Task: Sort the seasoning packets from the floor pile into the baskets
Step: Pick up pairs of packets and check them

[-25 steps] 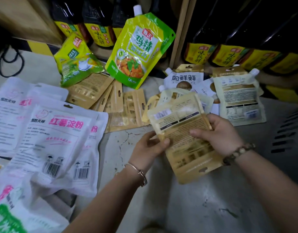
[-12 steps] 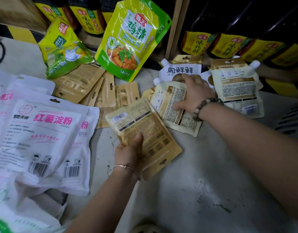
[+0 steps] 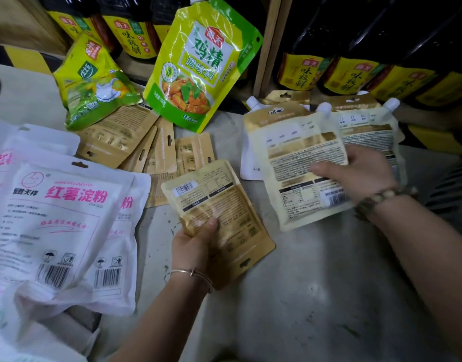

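Gripping a flat tan-gold seasoning packet by its lower corner, thumb on top, L hand holds it over the grey concrete floor, prob. to start a same-type stack. R hand pinches a cream-and-gold spouted pouch, print side up, likely to check type; no baskets in view.

Single head camera, forward-down, close above packet pile.
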